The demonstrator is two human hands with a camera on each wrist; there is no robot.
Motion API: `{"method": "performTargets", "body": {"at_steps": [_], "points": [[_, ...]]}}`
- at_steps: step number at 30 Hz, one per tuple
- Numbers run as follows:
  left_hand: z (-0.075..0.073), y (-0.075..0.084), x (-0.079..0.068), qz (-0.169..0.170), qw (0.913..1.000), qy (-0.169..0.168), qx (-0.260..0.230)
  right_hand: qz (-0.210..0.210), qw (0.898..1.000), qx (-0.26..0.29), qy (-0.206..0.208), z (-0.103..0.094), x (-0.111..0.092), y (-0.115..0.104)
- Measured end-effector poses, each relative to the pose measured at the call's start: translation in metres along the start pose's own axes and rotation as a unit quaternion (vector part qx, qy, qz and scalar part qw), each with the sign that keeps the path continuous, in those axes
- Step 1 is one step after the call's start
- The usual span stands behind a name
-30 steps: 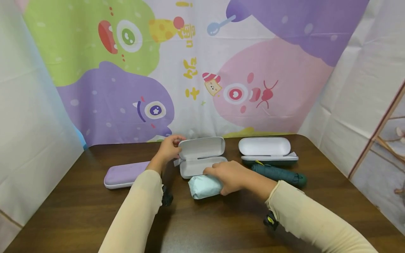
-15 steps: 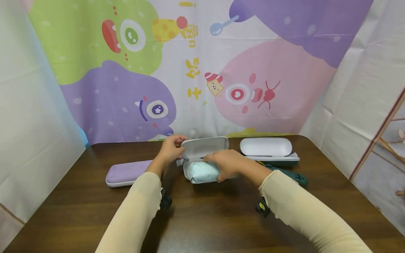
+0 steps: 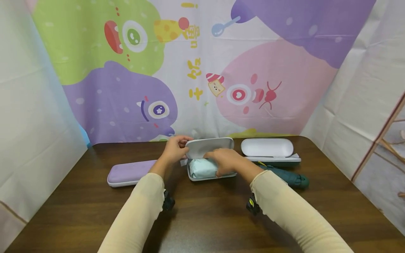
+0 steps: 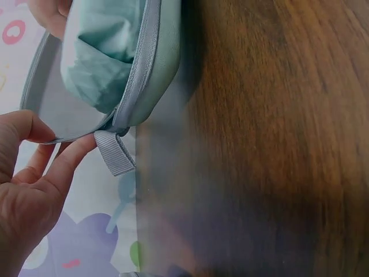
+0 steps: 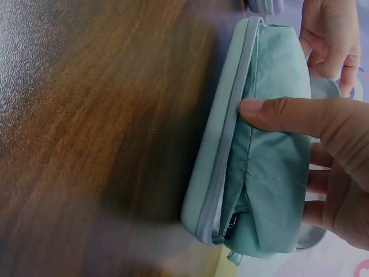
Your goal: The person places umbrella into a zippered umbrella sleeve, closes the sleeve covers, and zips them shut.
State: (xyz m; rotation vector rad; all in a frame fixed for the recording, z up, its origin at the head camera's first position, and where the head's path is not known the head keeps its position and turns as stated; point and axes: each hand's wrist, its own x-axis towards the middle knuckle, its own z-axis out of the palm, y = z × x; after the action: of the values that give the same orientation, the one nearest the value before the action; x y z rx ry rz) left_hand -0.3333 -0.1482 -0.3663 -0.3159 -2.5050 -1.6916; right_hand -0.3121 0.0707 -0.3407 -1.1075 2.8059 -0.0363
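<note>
A mint zip case (image 3: 197, 179) stands unzipped at mid-table, its grey-lined lid (image 3: 207, 146) raised at the back. Between thumb and fingers my left hand (image 3: 175, 149) pinches the lid's left end; the left wrist view shows this hand (image 4: 34, 187) beside a grey fabric tab (image 4: 115, 153). My right hand (image 3: 227, 161) grips a folded mint umbrella (image 3: 202, 168), which sits in the lower half of the case. In the right wrist view the thumb lies across the umbrella (image 5: 277, 173) by the zip edge, with the fingers on its far side, partly hidden.
A closed lilac case (image 3: 131, 172) lies to the left. On the right, a dark green case (image 3: 267, 147) stands open, showing a white lining. In front of it lies a rolled dark green umbrella (image 3: 291, 177). A cartoon-printed cloth (image 3: 196, 116) hangs behind the table.
My right hand has carried the mint umbrella from in front of the case up and back into its lower half. My left hand has stayed at the lid.
</note>
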Motion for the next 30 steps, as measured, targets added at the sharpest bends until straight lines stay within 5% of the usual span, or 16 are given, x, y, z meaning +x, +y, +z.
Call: {"method": "performTargets", "body": {"at_steps": [14,30], "points": [[0.007,-0.005,0.002,-0.007,0.9999,0.015,0.001,-0.033,0.999,0.034,-0.017,0.006,0.008,0.005],[0.007,-0.009,0.002,-0.013,0.9998,0.011,-0.009,-0.049,0.994,0.090,0.029,0.015,0.001,0.026]]}}
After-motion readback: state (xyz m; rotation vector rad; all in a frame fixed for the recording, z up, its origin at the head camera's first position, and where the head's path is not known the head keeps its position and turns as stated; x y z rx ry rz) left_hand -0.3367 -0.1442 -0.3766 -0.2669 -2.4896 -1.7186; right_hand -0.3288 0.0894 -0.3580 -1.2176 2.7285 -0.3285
